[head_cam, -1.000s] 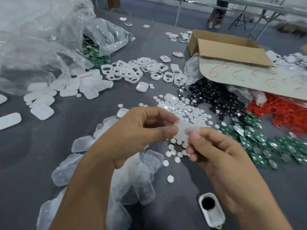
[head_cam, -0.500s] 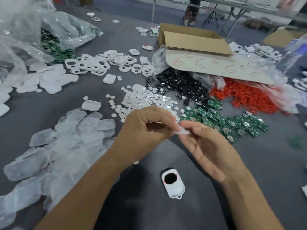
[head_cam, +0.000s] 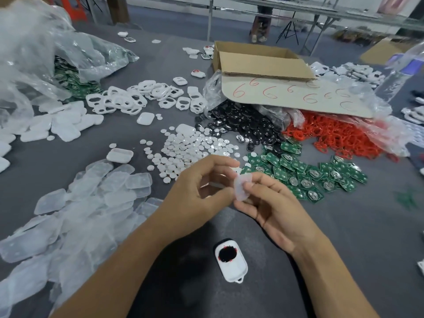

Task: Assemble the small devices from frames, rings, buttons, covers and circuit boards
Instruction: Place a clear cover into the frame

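Note:
My right hand (head_cam: pixel 270 203) pinches a small translucent cover (head_cam: pixel 241 187) between thumb and fingers above the grey table. Just left of it, my left hand (head_cam: pixel 197 191) has its fingers curled, the fingertips close to the cover; I cannot tell whether they touch it. A white frame with a black button in it (head_cam: pixel 230 260) lies on the table below my hands. Piles of parts lie around: translucent covers (head_cam: pixel 91 203), white discs (head_cam: pixel 188 148), white frames (head_cam: pixel 128 99), black buttons (head_cam: pixel 241 125), red rings (head_cam: pixel 332 136), green circuit boards (head_cam: pixel 309 171).
An open cardboard box (head_cam: pixel 259 63) with a flap marked with red sixes stands at the back. Crumpled clear plastic bags (head_cam: pixel 46 53) holding more green boards fill the far left. More white parts lie at the far right edge (head_cam: pixel 413 115). A person's legs stand beyond the table.
The view has shifted, so the parts sit further left in the picture. The cover passed from between both hands' fingertips into my right hand's pinch and turned more upright.

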The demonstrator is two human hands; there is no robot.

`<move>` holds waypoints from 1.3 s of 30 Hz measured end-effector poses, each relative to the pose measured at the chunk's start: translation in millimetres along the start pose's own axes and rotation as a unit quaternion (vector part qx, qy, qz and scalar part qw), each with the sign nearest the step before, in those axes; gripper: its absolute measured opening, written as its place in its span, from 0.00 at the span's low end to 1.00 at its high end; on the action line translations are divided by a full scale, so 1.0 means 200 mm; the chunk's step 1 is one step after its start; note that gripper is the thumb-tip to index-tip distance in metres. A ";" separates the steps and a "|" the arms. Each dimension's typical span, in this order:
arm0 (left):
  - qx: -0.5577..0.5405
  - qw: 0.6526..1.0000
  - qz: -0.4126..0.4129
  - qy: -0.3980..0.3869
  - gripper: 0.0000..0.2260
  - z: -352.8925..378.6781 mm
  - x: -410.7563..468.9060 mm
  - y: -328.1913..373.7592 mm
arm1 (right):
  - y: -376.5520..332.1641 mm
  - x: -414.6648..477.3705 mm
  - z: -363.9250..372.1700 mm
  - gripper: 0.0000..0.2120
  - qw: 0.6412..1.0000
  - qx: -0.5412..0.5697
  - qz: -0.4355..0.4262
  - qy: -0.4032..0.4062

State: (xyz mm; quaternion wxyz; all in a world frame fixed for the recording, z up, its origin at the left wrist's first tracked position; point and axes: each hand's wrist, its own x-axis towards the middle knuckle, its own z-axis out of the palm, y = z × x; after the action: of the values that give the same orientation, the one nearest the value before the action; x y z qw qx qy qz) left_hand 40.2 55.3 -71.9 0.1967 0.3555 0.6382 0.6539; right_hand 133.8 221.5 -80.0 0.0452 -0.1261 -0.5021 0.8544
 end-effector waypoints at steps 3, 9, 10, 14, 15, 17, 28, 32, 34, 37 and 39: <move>0.062 0.996 -0.036 -0.054 0.27 -0.03 -0.01 0.00 | -0.01 0.00 0.00 0.06 0.999 -0.019 -0.022 0.023; 0.253 0.943 -0.094 -0.196 0.42 -0.06 -0.07 0.04 | -0.03 -0.01 0.01 0.09 0.995 -0.060 -0.056 0.052; 0.272 0.931 -0.106 -0.220 0.42 -0.05 -0.08 0.04 | -0.02 -0.01 0.01 0.08 0.995 -0.058 -0.057 0.057; 0.312 0.905 -0.108 -0.268 0.39 -0.04 -0.10 0.05 | -0.02 -0.01 0.01 0.04 0.994 -0.074 -0.059 0.059; 0.305 0.908 -0.102 -0.268 0.38 -0.05 -0.09 0.05 | -0.02 -0.01 0.00 0.03 0.994 -0.080 -0.058 0.054; 0.283 0.919 -0.094 -0.258 0.35 -0.05 -0.08 0.05 | -0.03 -0.02 -0.01 0.06 0.992 -0.105 -0.059 0.046; 0.242 0.947 -0.064 -0.200 0.30 -0.08 -0.05 -0.01 | -0.08 -0.10 -0.04 0.04 0.952 -0.305 -0.009 -0.030; 0.242 0.948 -0.063 -0.197 0.30 -0.07 -0.05 -0.02 | -0.07 -0.10 -0.03 0.02 0.943 -0.332 0.004 -0.022; 0.243 0.948 -0.063 -0.196 0.29 -0.07 -0.05 -0.03 | -0.06 -0.11 -0.01 0.02 0.945 -0.327 0.010 -0.010; 0.249 0.946 -0.064 -0.197 0.29 -0.07 -0.04 -0.03 | -0.06 -0.11 -0.01 0.03 0.941 -0.337 0.027 -0.009; 0.252 0.946 -0.063 -0.196 0.29 -0.07 -0.05 -0.03 | -0.06 -0.11 -0.01 0.04 0.945 -0.324 0.041 -0.009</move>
State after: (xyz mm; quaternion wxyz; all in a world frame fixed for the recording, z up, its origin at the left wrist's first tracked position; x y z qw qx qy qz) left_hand 34.8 39.4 -78.4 0.2626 0.4741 0.7517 0.3758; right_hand 154.4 225.6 -67.3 -0.0376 -0.1466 -0.7466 0.6478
